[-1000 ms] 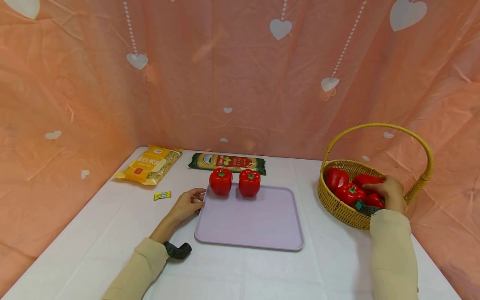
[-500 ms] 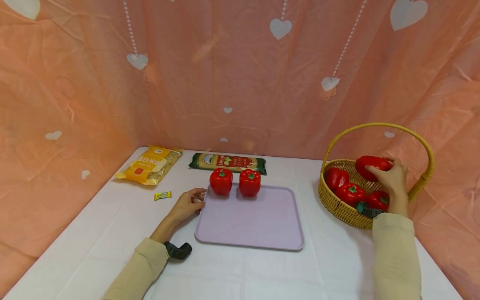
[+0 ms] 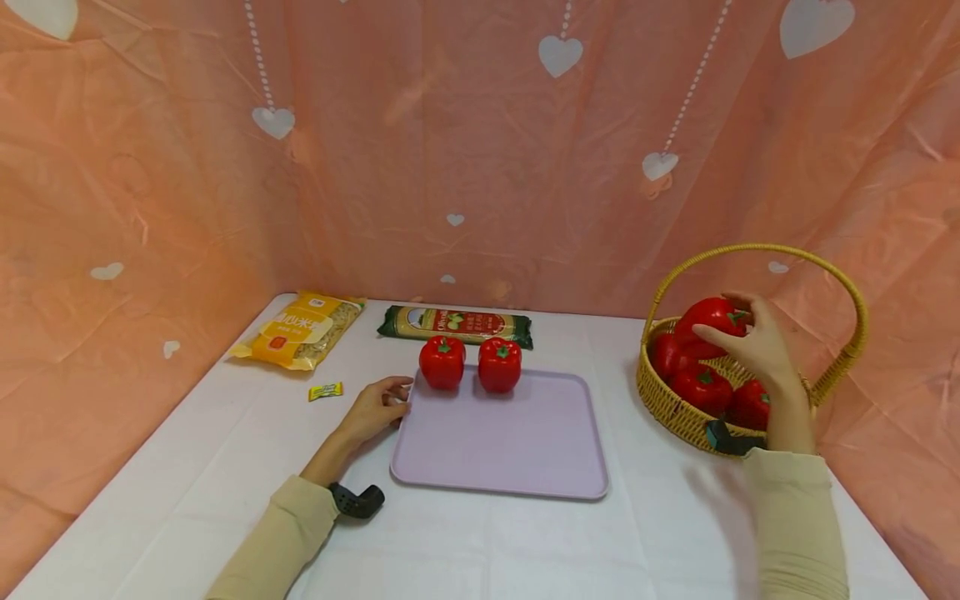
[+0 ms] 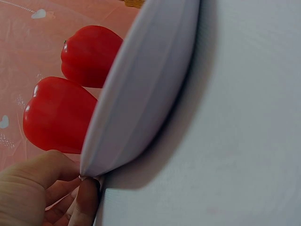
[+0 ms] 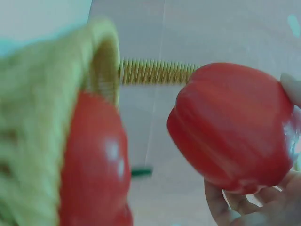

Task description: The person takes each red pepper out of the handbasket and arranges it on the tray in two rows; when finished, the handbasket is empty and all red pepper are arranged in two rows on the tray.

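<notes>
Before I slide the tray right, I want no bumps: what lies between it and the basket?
Only bare white cloth lies between the tray and the basket; the head view shows that stretch.

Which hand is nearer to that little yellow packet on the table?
The left hand. It is at the left edge of the tray, just right of the little yellow packet; the right hand is farther right, over the basket, holding a red pepper.

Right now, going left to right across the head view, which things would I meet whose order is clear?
Yellow bag → left hand → one red pepper → another red pepper → wicker basket. Things whose place in the order is unclear are left out.
</notes>
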A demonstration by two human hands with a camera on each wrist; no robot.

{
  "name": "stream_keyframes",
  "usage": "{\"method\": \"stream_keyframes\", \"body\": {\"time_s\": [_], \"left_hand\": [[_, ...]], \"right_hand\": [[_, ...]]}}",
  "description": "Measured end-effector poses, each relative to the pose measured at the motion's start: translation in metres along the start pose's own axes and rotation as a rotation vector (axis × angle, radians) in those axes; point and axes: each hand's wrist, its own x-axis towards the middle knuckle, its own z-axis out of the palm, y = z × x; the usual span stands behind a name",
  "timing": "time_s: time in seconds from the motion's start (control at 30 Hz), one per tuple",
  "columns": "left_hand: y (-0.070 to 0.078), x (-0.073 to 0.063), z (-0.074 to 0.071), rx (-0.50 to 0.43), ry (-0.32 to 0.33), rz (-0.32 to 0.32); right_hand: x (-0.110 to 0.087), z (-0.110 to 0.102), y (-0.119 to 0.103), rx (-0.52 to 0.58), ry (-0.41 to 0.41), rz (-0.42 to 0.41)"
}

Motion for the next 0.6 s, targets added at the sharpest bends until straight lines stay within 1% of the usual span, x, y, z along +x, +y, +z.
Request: {"method": "stream_keyframes", "body": {"time_s": [0.23,0.3,0.5,0.6], "left_hand": [[-0.002,0.001,0.000,0.017,0.006,0.025],[-0.001,0.000,0.000,0.017,0.003,0.020],[-0.002,0.001,0.000,0.020,0.008,-0.001],[-0.003,0.002,0.000,0.024,0.017,-0.006]], "right_hand": [[-0.004,0.032,-0.020,0.027,-0.092,-0.080],[-0.004,0.043,-0.025,0.018,-0.110,-0.084],[-0.002,0.079,-0.037,0.057,-0.164,-0.119],[0.000,0.096,-0.040,0.073,-0.180,-0.116]]}}
